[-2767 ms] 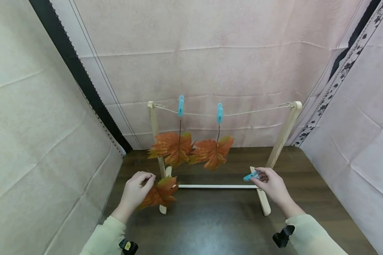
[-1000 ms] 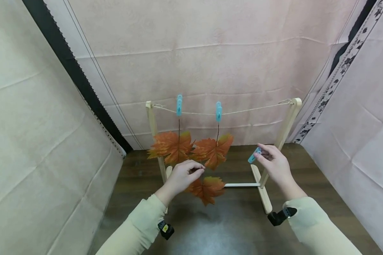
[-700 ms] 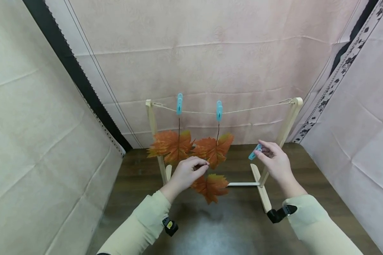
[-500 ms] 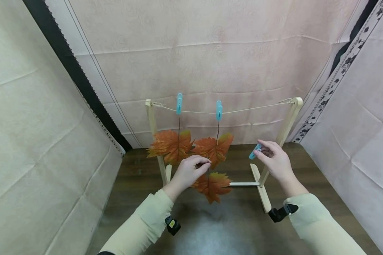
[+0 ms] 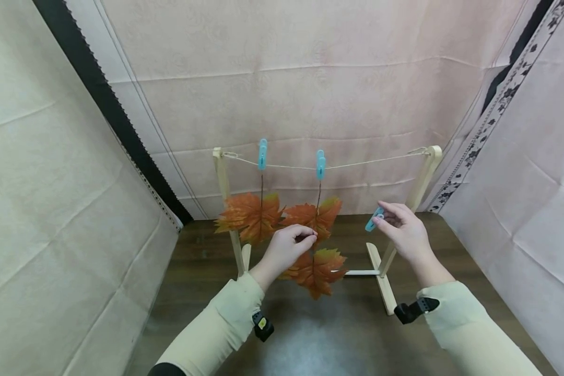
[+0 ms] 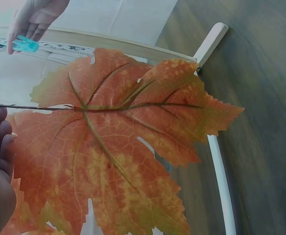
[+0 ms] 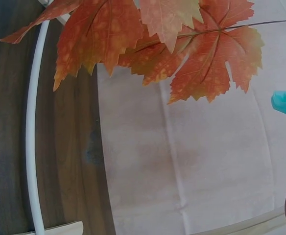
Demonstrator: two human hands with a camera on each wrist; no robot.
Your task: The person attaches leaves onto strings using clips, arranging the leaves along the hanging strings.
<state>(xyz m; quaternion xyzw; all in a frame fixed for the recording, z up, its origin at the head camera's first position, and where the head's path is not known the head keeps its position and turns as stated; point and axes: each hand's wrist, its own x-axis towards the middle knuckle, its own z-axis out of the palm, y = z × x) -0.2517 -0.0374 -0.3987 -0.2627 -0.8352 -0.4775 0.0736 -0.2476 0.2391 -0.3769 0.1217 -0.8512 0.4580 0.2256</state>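
Note:
My left hand (image 5: 290, 247) pinches the thin stem of an orange artificial maple leaf (image 5: 316, 272), which hangs below the fingers. In the left wrist view this leaf (image 6: 133, 112) fills the middle, its dark stem running to the fingertips. My right hand (image 5: 404, 230) holds a blue clothespin (image 5: 374, 219) between thumb and fingers, left of the rack's right post. On the string (image 5: 376, 162), two more blue clothespins each clip a leaf by its stem: a left leaf (image 5: 251, 216) and a right leaf (image 5: 326, 214), the latter partly hidden behind my left hand.
The string is tied between a left wooden post (image 5: 222, 175) and a right wooden post (image 5: 425, 177). A white rod (image 5: 363, 272) joins their feet low over the dark wooden table (image 5: 338, 334). Pale cloth (image 5: 338, 104) stands behind and on both sides.
My left hand has carried its leaf from the left post rightward and up to the middle, in front of the right hanging leaf. My right hand has risen with its clothespin, now tilted more upright.

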